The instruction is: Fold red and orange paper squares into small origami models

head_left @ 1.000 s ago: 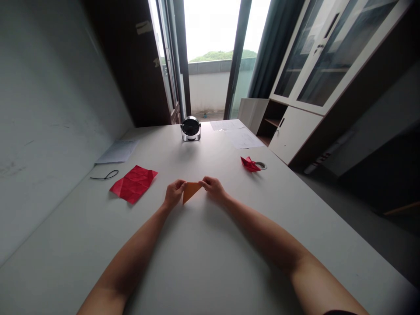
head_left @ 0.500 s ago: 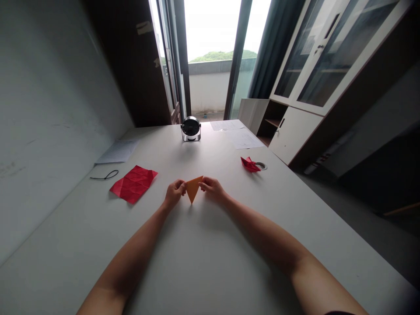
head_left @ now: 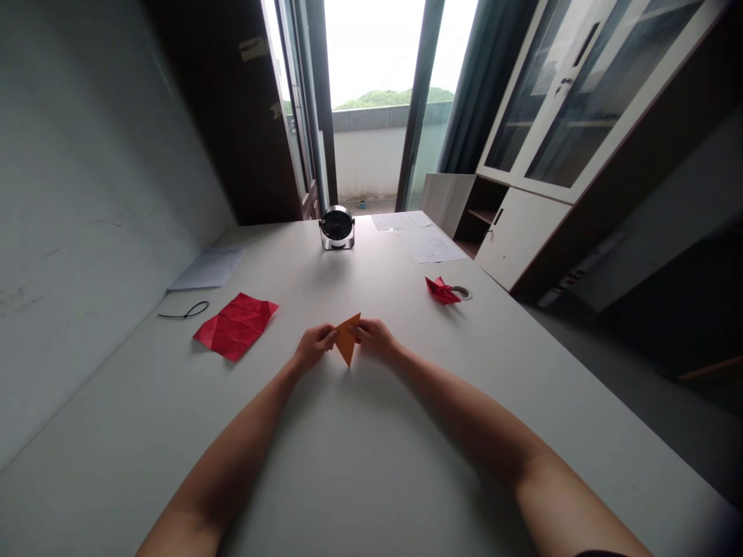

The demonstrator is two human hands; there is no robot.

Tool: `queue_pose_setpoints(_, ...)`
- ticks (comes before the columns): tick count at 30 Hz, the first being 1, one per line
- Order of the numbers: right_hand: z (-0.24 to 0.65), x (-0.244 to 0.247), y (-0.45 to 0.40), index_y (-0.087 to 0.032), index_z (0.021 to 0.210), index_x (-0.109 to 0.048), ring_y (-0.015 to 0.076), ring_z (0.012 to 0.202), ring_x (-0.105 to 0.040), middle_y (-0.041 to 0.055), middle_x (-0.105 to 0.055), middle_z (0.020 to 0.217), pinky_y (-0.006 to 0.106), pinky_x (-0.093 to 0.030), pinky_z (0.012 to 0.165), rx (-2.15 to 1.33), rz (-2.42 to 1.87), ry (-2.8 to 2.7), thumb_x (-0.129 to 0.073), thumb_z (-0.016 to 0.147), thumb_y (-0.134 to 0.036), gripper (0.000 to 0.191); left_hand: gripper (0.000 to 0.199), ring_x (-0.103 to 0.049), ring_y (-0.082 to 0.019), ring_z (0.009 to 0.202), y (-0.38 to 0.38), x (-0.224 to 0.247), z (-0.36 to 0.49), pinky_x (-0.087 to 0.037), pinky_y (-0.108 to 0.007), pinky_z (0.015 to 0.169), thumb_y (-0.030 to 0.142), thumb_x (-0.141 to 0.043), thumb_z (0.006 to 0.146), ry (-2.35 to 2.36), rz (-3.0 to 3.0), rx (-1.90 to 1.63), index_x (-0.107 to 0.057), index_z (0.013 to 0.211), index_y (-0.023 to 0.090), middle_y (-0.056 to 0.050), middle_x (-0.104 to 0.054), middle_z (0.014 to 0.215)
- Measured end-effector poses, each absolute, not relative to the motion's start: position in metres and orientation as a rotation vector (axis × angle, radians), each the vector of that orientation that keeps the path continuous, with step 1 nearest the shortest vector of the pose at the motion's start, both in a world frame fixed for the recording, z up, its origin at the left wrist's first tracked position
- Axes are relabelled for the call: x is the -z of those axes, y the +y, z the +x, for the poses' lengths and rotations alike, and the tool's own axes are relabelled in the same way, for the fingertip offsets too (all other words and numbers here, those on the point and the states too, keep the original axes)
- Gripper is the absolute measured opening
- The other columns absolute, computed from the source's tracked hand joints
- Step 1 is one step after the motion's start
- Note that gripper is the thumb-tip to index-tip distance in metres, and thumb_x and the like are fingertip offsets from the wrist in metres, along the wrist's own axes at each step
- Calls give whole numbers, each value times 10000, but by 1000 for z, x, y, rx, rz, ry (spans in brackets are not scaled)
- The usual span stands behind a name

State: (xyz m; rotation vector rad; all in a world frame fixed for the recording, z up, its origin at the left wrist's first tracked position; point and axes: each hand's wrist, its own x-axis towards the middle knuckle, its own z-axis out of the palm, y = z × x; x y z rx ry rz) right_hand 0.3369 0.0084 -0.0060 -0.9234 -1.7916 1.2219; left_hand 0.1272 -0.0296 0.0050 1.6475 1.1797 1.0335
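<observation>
One orange paper triangle (head_left: pixel 347 343) is between the fingers: left hand (head_left: pixel 315 344) clamped on its left corner, right hand (head_left: pixel 374 339) pinching its right side. Creased red paper (head_left: pixel 237 326) lies left of the fingers.

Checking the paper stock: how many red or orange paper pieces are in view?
3: the orange folded paper held by the left hand and right hand; the creased red sheet at left on the table; the folded red paper at right. Others could be hidden underneath.
</observation>
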Motion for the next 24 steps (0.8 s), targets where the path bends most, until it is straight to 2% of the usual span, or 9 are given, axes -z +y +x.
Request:
queue_pose_setpoints(9, 339, 10, 11, -171, 625, -558, 134, 543, -515, 11, -552, 573, 265, -377, 567, -1108, -1001, -1651, -435, 908, -644, 565, 370, -443, -114, 534, -34, -13, 131, -347, -236, 550, 489, -536, 886, 1194, 1756, -949, -605, 700, 177, 28, -511, 555)
queue_pose_setpoints(14, 340, 4, 10, -174, 626, -556, 143, 570, -524, 20, -561, 587, 274, -401, 601, -1175, -925, -1597, -413, 907, -671, 589, 380, -415, -106, 518, -32, -9, 133, -331, -237, 537, 486, -495, 911, 1154, 1665, -994, -561, 699, 178, 32, -479, 550)
queue_pose_setpoints(19, 343, -9, 5, -169, 705, -603, 148, 632, -537, 25, -599, 657, 271, -425, 647, -1309, -782, -1660, -519, 875, -625, 493, 316, -443, -112, 538, -27, -7, 131, -352, -242, 540, 457, -490, 914, 1062, 1492, -1069, -593, 851, 164, 17, -522, 598)
queue_pose_setpoints(24, 342, -12, 2, -161, 747, -628, 151, 646, -539, 24, -610, 681, 265, -417, 631, -1336, -780, -1705, -594, 843, -580, 431, 286, -480, -117, 571, -25, -8, 129, -385, -251, 574, 425, -510, 903, 1021, 1468, -1078, -592, 845, 157, -3, -564, 639)
